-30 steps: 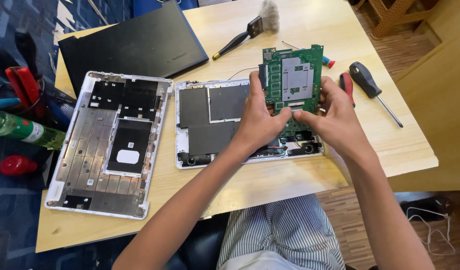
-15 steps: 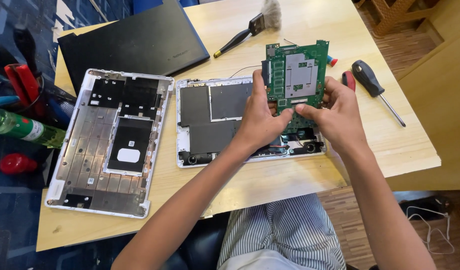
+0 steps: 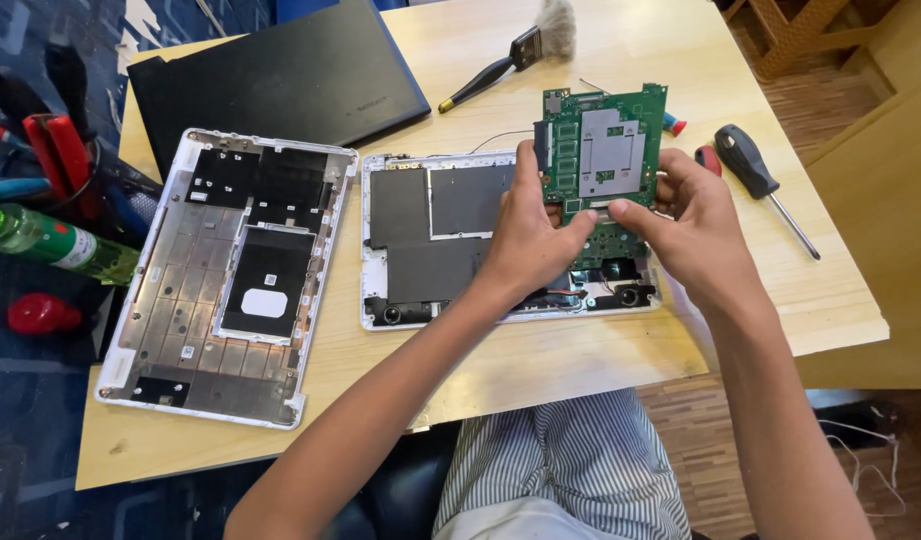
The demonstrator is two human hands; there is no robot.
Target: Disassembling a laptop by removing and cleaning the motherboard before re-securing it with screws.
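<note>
Head view: both hands held the green board [image 3: 602,150], tilted up over the right end of the open laptop base [image 3: 430,240] at table centre. Left hand [image 3: 528,240] gripped the board's left edge, thumb up along it, fingers curled under the lower edge. Right hand [image 3: 692,235] pinched the lower right corner, fingers closed on it. Bottom cover [image 3: 220,280] lay at 9 o'clock from the base, inside face up. Black lid [image 3: 280,85] sat at 11 o'clock. Brush [image 3: 510,55] lay at 12 o'clock, just above the board. Screwdriver [image 3: 755,170] lay at 3 o'clock from the board, close to the right hand. Green bottle [image 3: 50,240] lay off the table's left edge.
</note>
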